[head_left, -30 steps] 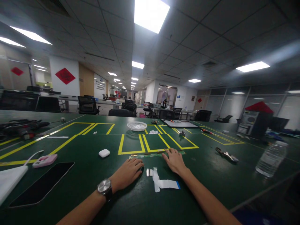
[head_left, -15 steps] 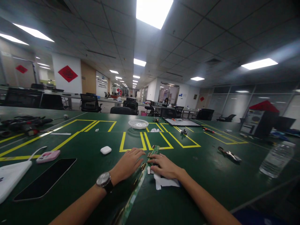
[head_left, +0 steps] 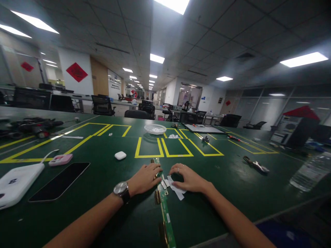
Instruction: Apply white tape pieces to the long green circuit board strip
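Observation:
A long, narrow green circuit board (head_left: 167,217) with copper-coloured flex pieces along its left edge runs from the bottom of the view away from me. My left hand (head_left: 145,177), with a watch on its wrist, has its fingers closed over the board near the far end. White tape-like strips (head_left: 178,193) stick out from the board's right side. Over these strips my right hand (head_left: 190,177) is curved, its thumb and fingers apart and off the board. Whether its thumb touches a strip I cannot tell.
A white earbud case (head_left: 120,155), black phone (head_left: 60,182), pink gadget (head_left: 60,159) and white power bank (head_left: 20,182) lie left. A white basket (head_left: 155,129) stands ahead. Pliers-like tool (head_left: 256,165) and water bottle (head_left: 309,172) are right. Yellow tape (head_left: 178,155) marks the green table.
The board's far end has swung left. My right hand has come off the board, while my left hand has closed on it. The white strips have shifted with the board.

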Tool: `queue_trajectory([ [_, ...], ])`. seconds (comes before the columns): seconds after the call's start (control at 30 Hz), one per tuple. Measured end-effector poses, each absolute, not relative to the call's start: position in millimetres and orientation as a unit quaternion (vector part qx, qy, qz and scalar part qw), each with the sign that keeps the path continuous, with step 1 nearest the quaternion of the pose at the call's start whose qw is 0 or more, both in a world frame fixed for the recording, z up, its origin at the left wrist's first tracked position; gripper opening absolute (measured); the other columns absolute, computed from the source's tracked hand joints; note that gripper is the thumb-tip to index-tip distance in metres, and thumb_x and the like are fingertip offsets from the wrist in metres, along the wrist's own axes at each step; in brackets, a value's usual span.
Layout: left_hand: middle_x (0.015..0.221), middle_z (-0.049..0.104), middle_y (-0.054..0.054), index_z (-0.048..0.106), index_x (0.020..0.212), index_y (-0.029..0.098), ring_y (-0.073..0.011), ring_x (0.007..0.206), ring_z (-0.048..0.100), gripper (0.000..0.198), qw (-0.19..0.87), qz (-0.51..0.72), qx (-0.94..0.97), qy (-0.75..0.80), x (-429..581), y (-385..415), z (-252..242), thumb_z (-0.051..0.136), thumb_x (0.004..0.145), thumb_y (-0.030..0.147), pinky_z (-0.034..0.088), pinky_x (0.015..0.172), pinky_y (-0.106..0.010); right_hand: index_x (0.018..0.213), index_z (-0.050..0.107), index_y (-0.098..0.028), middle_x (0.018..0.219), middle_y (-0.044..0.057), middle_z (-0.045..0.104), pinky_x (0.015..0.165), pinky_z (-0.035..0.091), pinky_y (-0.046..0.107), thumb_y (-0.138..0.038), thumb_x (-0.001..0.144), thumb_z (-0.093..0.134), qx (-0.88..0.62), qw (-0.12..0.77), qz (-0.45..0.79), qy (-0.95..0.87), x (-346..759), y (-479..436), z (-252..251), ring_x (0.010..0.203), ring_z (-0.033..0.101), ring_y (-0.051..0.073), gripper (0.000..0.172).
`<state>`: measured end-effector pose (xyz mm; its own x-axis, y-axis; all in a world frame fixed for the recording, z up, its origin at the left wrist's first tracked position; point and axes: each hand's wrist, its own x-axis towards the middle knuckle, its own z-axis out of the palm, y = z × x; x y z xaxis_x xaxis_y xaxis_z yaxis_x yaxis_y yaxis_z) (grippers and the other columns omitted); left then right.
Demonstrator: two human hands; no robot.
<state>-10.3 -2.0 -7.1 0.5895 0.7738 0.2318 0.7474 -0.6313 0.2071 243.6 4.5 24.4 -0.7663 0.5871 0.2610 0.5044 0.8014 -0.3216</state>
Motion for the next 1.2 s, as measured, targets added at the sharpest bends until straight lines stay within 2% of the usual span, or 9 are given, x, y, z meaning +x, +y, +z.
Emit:
queue_trajectory([
  [0.13, 0.141, 0.049, -0.01, 0.052, 0.13, 0.025, -0.0277, 0.129, 0.045, 0.039, 0.046, 0.148, 0.892, 0.424, -11.4, -1.5, -5.7, 0.045, 0.097, 0.044, 0.035, 0.102, -0.043, 0.117, 0.063, -0.022, 0.118, 0.008, 0.06, 0.097, 0.043, 0.036, -0.03, 0.081, 0.068, -0.288, 0.149, 0.125, -0.938, 247.8, 5.6, 25.8, 0.11, 0.055, 0.022, 0.037],
  [0.33, 0.141, 0.049, -0.009, 0.053, 0.129, 0.024, -0.0274, 0.131, 0.043, 0.036, 0.042, 0.149, 0.894, 0.421, -11.5, 0.3, -8.5, 0.044, 0.099, 0.041, 0.034, 0.102, -0.043, 0.125, 0.059, -0.022, 0.125, 0.009, 0.059, 0.102, 0.038, 0.037, -0.024, 0.084, 0.064, -0.237, 0.177, 0.132, -0.946, 232.3, -4.6, 25.8, 0.118, 0.051, 0.021, 0.041],
  [0.5, 0.14, 0.05, -0.01, 0.053, 0.128, 0.024, -0.0272, 0.13, 0.044, 0.035, 0.035, 0.153, 0.894, 0.419, -11.0, -0.8, -7.6, 0.045, 0.099, 0.04, 0.036, 0.1, -0.042, 0.098, 0.068, -0.022, 0.105, 0.004, 0.067, 0.094, 0.04, 0.033, -0.025, 0.085, 0.065, -0.259, 0.161, 0.11, -0.946, 230.5, -0.1, 21.2, 0.103, 0.058, 0.019, 0.013],
  [0.57, 0.139, 0.05, -0.01, 0.053, 0.128, 0.024, -0.0275, 0.129, 0.045, 0.034, 0.03, 0.153, 0.895, 0.418, -10.7, -1.6, -6.8, 0.045, 0.099, 0.04, 0.037, 0.098, -0.042, 0.091, 0.068, -0.021, 0.096, 0.003, 0.068, 0.089, 0.04, 0.032, -0.023, 0.086, 0.063, -0.288, 0.162, 0.095, -0.939, 233.7, 3.0, 20.4, 0.096, 0.06, 0.018, 0.008],
  [0.67, 0.138, 0.051, -0.01, 0.053, 0.128, 0.024, -0.0278, 0.128, 0.046, 0.033, 0.021, 0.154, 0.895, 0.418, -10.0, -2.6, -6.2, 0.045, 0.099, 0.039, 0.038, 0.097, -0.042, 0.097, 0.068, -0.021, 0.098, 0.004, 0.066, 0.087, 0.04, 0.033, -0.022, 0.084, 0.064, -0.309, 0.158, 0.079, -0.935, 236.3, 3.6, 20.9, 0.095, 0.059, 0.019, 0.013],
  [0.77, 0.137, 0.052, -0.01, 0.053, 0.127, 0.023, -0.0271, 0.126, 0.047, 0.033, 0.01, 0.152, 0.897, 0.415, -9.3, -3.1, -6.4, 0.044, 0.099, 0.038, 0.039, 0.096, -0.042, 0.113, 0.064, -0.024, 0.116, 0.006, 0.062, 0.094, 0.037, 0.036, -0.022, 0.081, 0.067, -0.285, 0.152, 0.082, -0.943, 234.2, -0.2, 22.3, 0.109, 0.055, 0.021, 0.032],
  [0.83, 0.137, 0.052, -0.01, 0.054, 0.126, 0.023, -0.027, 0.126, 0.047, 0.033, 0.005, 0.15, 0.898, 0.414, -9.1, -3.0, -7.0, 0.043, 0.1, 0.039, 0.038, 0.096, -0.042, 0.119, 0.061, -0.025, 0.123, 0.006, 0.06, 0.098, 0.034, 0.036, -0.019, 0.082, 0.065, -0.262, 0.148, 0.101, -0.948, 232.0, -2.9, 23.1, 0.115, 0.052, 0.021, 0.038],
  [1.07, 0.136, 0.053, -0.01, 0.053, 0.128, 0.022, -0.0266, 0.126, 0.047, 0.034, 0.002, 0.162, 0.894, 0.419, -10.2, -0.8, -10.3, 0.044, 0.099, 0.039, 0.037, 0.098, -0.042, 0.114, 0.064, -0.025, 0.117, 0.004, 0.064, 0.098, 0.033, 0.035, -0.017, 0.084, 0.061, -0.241, 0.127, 0.118, -0.955, 231.1, -8.0, 29.0, 0.113, 0.054, 0.019, 0.031],
  [1.2, 0.136, 0.052, -0.01, 0.053, 0.127, 0.024, -0.026, 0.126, 0.047, 0.034, 0.001, 0.162, 0.893, 0.42, -11.1, -0.1, -11.0, 0.043, 0.099, 0.04, 0.037, 0.097, -0.041, 0.112, 0.065, -0.026, 0.111, 0.003, 0.065, 0.097, 0.031, 0.037, -0.024, 0.084, 0.065, -0.259, 0.11, 0.106, -0.954, 232.8, -8.2, 33.7, 0.11, 0.053, 0.02, 0.029],
])
